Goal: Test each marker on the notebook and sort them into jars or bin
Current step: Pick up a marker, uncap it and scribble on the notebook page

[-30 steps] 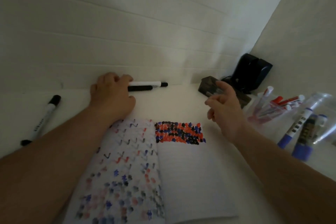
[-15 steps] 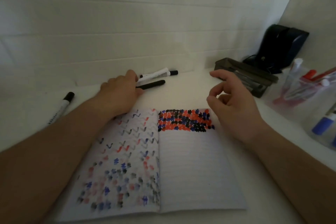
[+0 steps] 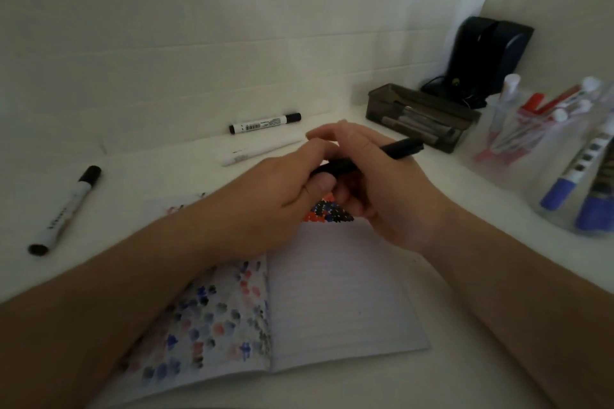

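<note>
the slim all-black marker (image 3: 392,151) is held above the open lined notebook (image 3: 339,292), its long axis running left to right, far end up-right. left hand (image 3: 275,196) pinches the near end, right hand (image 3: 382,183) wraps the barrel; likely uncapping.

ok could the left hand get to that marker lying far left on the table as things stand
Probably not straight away: the left hand grips the black pen together with the right hand. The path to the marker looks free, with only bare table between; it must let go first.
</note>
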